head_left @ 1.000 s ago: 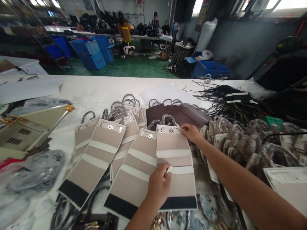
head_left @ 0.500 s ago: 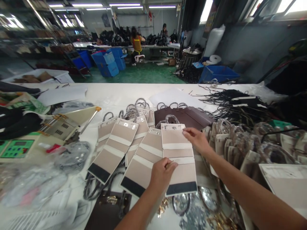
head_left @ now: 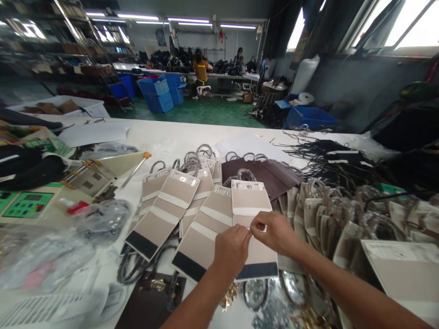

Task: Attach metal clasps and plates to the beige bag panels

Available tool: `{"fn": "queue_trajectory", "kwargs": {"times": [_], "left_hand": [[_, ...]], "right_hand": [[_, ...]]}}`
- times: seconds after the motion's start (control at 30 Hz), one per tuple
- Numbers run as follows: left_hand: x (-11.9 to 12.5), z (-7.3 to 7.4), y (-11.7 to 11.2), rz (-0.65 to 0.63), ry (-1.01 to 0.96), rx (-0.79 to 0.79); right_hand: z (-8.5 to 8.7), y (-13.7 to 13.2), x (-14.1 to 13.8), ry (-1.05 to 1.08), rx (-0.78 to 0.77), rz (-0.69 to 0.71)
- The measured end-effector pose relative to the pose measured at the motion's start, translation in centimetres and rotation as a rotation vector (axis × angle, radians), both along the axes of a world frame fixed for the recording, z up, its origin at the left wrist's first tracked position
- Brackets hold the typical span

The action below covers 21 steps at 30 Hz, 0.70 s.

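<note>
Over the middle of a beige bag panel with white strips, a dark lower band and a wrapped loop handle, both my hands meet. The fingers of my left hand are pinched together at the panel's middle strip. Fingertips of my right hand are pinched right beside them. Whatever sits between the fingertips is too small to make out. A second beige panel lies tilted under my left hand, and another striped panel rests farther left.
Dark brown panels lie behind. Upright beige bag pieces crowd the right, with black cords beyond. At left stand a machine with a green control panel and plastic bags. Gold metal pieces lie near the front.
My right hand has moved down from the panel's top right corner to meet my left hand at its middle. My left hand stays nearly in place. The camera view has shifted slightly.
</note>
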<state>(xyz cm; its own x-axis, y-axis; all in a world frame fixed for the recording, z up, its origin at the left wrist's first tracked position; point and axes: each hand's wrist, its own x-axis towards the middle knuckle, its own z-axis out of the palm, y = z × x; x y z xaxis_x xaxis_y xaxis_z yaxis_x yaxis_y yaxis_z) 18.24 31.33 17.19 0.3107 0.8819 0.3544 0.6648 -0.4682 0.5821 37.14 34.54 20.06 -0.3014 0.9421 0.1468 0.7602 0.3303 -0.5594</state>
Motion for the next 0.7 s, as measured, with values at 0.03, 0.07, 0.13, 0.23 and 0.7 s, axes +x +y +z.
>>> {"fn": "queue_trajectory", "kwargs": {"times": [0.03, 0.07, 0.13, 0.23, 0.7], "left_hand": [[0.2, -0.1, 0.2, -0.011, 0.022, 0.061], [0.4, -0.3, 0.4, -0.029, 0.031, 0.101], [1.1, -1.2, 0.8, -0.084, -0.010, 0.093], [2.0, -3.4, 1.5, -0.062, -0.203, -0.171], [1.1, -7.5, 3.6, 0.052, -0.440, -0.681]], "right_hand": [[-0.5, 1.1, 0.2, 0.082, -0.045, -0.072], [-1.1, 2.4, 0.6, 0.162, -0.082, -0.150], [-2.5, 5.9, 1.6, 0.274, -0.120, -0.288], [-4.8, 11.5, 2.8, 0.305, -0.145, -0.365], [-11.6, 17.1, 1.1, 0.139, -0.071, -0.635]]}}
